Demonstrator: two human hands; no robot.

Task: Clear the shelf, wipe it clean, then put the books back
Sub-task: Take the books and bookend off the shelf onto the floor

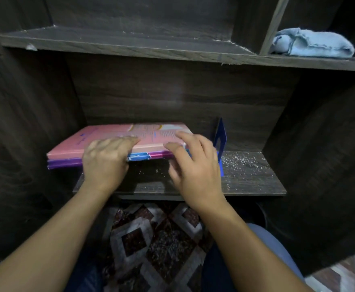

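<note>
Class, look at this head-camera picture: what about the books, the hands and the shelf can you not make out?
1. Book count in the stack: head view, the left hand and right hand cover its front edge.
2. Cover print: head view, blurred and too small.
3. Left thumb: head view, hidden by the hand itself, so grip unclear.
4. Base of the blue bookend: head view, partly behind the right hand.

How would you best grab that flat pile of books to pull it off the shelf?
Take the stack of books by its long front edge, coming from the open front. It lies flat with that edge facing out, and the blue bookend crowds its right end, so a wide two-handed hold suits it.
</note>
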